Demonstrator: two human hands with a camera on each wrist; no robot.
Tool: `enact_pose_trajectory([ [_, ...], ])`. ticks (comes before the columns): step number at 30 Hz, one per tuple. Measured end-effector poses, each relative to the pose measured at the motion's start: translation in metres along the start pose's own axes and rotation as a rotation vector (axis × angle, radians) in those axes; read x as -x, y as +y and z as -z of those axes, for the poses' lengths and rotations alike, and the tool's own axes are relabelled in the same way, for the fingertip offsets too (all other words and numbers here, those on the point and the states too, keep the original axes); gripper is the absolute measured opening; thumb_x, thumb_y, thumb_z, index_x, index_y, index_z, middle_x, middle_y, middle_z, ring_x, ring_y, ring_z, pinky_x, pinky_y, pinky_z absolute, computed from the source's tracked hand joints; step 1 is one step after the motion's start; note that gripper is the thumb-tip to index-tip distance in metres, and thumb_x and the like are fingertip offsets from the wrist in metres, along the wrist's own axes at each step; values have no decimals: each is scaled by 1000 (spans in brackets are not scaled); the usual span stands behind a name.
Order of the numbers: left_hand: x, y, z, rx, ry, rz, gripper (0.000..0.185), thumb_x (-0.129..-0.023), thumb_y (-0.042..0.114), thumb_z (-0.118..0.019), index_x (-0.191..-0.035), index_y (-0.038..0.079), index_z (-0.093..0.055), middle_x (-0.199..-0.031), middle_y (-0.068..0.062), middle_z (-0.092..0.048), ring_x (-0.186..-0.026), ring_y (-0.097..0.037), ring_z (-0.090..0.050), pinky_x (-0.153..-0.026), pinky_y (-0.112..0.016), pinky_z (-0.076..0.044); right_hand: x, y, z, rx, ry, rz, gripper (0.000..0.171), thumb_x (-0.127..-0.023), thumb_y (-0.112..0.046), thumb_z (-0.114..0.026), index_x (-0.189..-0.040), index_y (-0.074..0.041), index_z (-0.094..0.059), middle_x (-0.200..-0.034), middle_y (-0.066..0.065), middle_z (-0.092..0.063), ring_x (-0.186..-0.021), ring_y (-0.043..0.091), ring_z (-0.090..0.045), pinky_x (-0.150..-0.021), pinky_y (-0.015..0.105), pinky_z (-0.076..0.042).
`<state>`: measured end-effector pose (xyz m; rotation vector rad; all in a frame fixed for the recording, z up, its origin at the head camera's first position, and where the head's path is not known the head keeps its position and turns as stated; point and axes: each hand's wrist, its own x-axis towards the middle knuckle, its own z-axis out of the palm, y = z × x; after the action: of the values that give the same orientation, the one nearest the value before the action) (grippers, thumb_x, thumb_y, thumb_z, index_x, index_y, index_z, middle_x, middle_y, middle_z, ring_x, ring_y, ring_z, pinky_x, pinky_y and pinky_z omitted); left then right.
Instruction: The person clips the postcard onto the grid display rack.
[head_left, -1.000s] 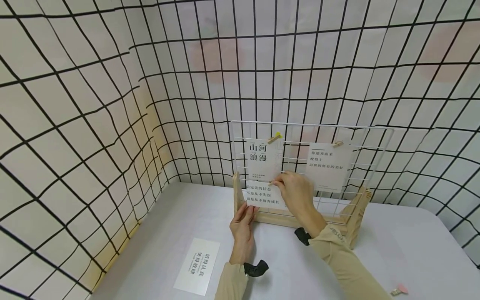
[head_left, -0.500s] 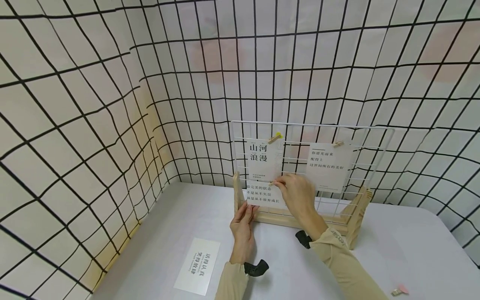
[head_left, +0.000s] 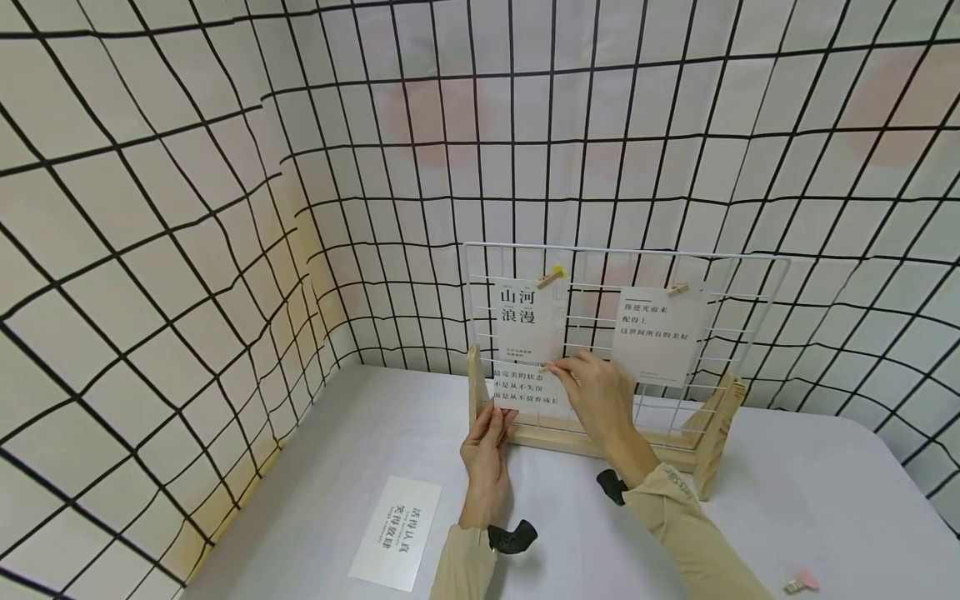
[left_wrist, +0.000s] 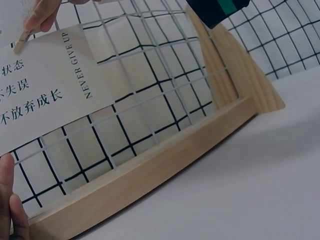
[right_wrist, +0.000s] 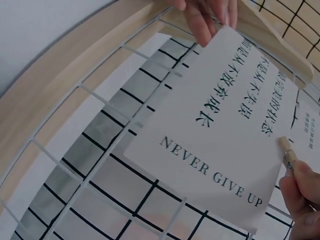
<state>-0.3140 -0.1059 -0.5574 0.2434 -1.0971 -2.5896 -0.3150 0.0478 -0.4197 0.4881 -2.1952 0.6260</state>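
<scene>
The wire rack (head_left: 637, 251) is standing across the back of the table (head_left: 562, 533), its bars blocking a straight reach rearward; the wooden base (left_wrist: 150, 169) is forming a low ledge along its foot. The right hand (head_left: 602, 396) and left hand (head_left: 486, 454) are crowding the lower card (head_left: 525, 389). Between the forearms, a passage is running toward the base, two black wrist mounts (head_left: 512, 537) narrowing it. More room is lying right of the right sleeve (head_left: 693, 529).
</scene>
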Motion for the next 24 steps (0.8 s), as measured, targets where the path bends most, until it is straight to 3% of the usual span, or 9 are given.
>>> enact_pose_trajectory([
  [7, 1, 1, -1, -11, 3, 1, 41, -98, 7, -68, -137, -4, -62, -96, 3, -79, -90, -8, -78, -75, -17, -58, 2, 2, -3, -39, 58, 26, 11, -86, -19, -84, -89, -9, -83, -82, 4, -77, -59, 22, -68, -47, 30, -41],
  [14, 0, 2, -1, -22, -4, 3, 44, -101, 8, -66, -141, -6, -57, -96, 3, -79, -91, -6, -78, -75, -17, -58, 2, 2, -5, -57, 78, 18, 12, -85, -20, -85, -88, -9, -83, -81, 4, -77, -54, 19, -64, -46, 26, -37],
  [24, 1, 1, 0, -26, -10, -17, 42, -101, 10, -67, -139, -7, -59, -96, 3, -80, -90, -7, -78, -75, -17, -58, 4, 2, -4, -43, 92, 45, 13, -85, -20, -86, -90, -9, -83, -83, 4, -78, -58, 22, -67, -46, 30, -41],
])
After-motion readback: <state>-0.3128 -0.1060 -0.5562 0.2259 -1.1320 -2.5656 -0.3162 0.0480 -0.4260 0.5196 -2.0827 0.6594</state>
